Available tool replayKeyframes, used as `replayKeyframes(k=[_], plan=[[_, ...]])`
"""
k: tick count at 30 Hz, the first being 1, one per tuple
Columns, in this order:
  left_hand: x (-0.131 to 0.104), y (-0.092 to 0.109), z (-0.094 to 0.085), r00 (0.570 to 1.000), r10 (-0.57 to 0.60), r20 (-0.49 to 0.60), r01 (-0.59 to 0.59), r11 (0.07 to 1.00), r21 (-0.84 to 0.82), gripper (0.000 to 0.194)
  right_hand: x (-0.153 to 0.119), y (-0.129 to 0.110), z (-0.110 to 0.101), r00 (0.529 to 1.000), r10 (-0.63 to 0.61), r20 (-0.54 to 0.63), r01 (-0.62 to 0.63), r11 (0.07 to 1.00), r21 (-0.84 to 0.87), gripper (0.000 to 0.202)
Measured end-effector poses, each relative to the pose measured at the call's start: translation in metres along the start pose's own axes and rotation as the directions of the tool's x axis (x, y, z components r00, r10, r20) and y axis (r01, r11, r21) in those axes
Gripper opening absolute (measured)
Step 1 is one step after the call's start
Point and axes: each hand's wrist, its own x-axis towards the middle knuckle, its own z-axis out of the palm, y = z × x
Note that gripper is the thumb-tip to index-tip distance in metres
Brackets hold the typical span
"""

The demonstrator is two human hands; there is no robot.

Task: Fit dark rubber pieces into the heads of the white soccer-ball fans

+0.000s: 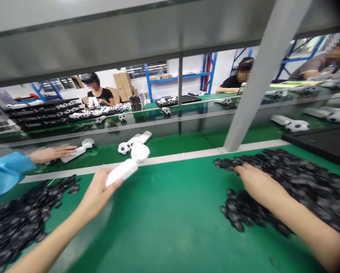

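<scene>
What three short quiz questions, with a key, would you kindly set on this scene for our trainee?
1. Multiple choice: what does the left hand hold?
A) a cardboard box
B) a white piece with a rounded head
C) a black tray

2. True or false: the right hand grips the slanted metal post.

3. Fill the gap: the co-worker's sleeve at the left edge is ____.

Key:
1. B
2. False; it is at the pile of black pieces on the right.
3. blue
</scene>
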Motion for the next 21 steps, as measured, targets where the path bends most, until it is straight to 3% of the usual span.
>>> replayKeyframes(k=[2,4,7,9,11,13,15,18,21], plan=[[-0.031,0.031,0.016,0.986,0.080,0.148,-0.073,0.996,-0.052,0.041,-0.002,-0.009,-0.007,0.998,-0.056,0.027,0.054,0.996,0.065,0.018],[-0.053,0.057,0.030,0.951,0.136,0.278,-0.114,0.989,-0.094,0.039,-0.005,-0.023,-0.017,0.991,-0.131,-0.023,0.133,0.965,0.228,0.014],[-0.064,0.087,0.043,0.882,0.187,0.433,-0.171,0.982,-0.076,0.038,-0.011,-0.043,-0.029,0.974,-0.197,-0.112,0.227,0.839,0.494,0.010],[-0.057,0.104,0.047,0.847,0.201,0.492,-0.216,0.976,-0.027,0.043,-0.016,-0.054,-0.033,0.968,-0.211,-0.135,0.249,0.747,0.617,0.008],[-0.043,0.122,0.053,0.831,0.241,0.502,-0.268,0.963,-0.019,0.063,-0.021,-0.060,-0.033,0.972,-0.220,-0.085,0.212,0.652,0.728,0.006],[-0.027,0.138,0.062,0.820,0.308,0.483,-0.305,0.948,-0.087,0.089,-0.026,-0.065,-0.031,0.964,-0.267,-0.004,0.157,0.555,0.817,0.003],[-0.013,0.150,0.074,0.795,0.369,0.482,-0.308,0.929,-0.203,0.100,-0.031,-0.069,-0.026,0.944,-0.330,0.024,0.149,0.489,0.860,0.003],[-0.002,0.156,0.092,0.748,0.429,0.506,-0.273,0.894,-0.355,0.093,-0.036,-0.073,-0.017,0.937,-0.349,-0.020,0.200,0.490,0.848,0.006],[-0.004,0.151,0.100,0.773,0.413,0.482,-0.238,0.892,-0.384,0.088,-0.038,-0.078,-0.011,0.947,-0.311,-0.080,0.240,0.521,0.819,0.008]])
